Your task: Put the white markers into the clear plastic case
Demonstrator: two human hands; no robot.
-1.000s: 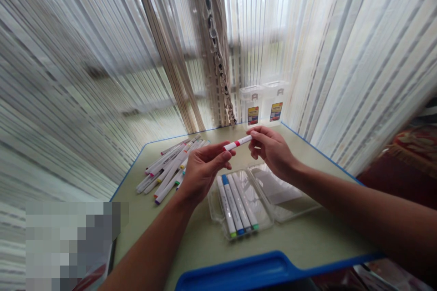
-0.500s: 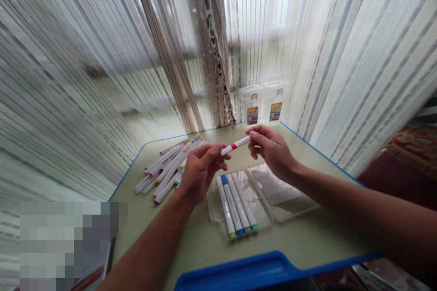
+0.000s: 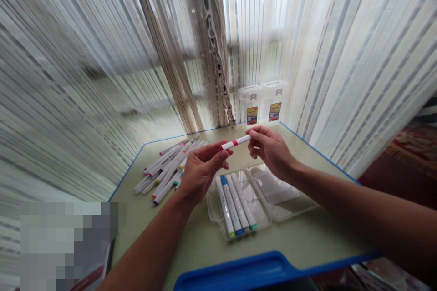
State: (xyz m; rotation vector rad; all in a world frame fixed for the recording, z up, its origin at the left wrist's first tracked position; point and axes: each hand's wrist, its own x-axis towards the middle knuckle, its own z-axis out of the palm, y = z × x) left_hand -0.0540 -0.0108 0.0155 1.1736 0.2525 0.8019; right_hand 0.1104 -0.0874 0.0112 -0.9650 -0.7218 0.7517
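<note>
A white marker pen (image 3: 236,142) with a red band is held up, slightly tilted, above the table between my two hands. My right hand (image 3: 271,149) pinches its right end between thumb and fingertips. At the other end, the thumb and forefinger of my left hand (image 3: 202,168) lie around the marker, and its reddish tip shows between them. Below the hands lies an open clear plastic case (image 3: 264,216). Several white markers (image 3: 235,204) with green, blue and grey ends lie side by side in its left half.
A loose pile of white markers (image 3: 167,168) with coloured ends lies on the left of the pale green table (image 3: 201,254). Two clear cases (image 3: 262,104) with labels stand at the back edge. A blue tray edge (image 3: 235,270) runs along the front. String curtains (image 3: 112,54) hang behind.
My left thumb has slid from over the marker's left end to below it, uncovering the reddish tip. My right hand has kept its pinch, almost unmoved.
</note>
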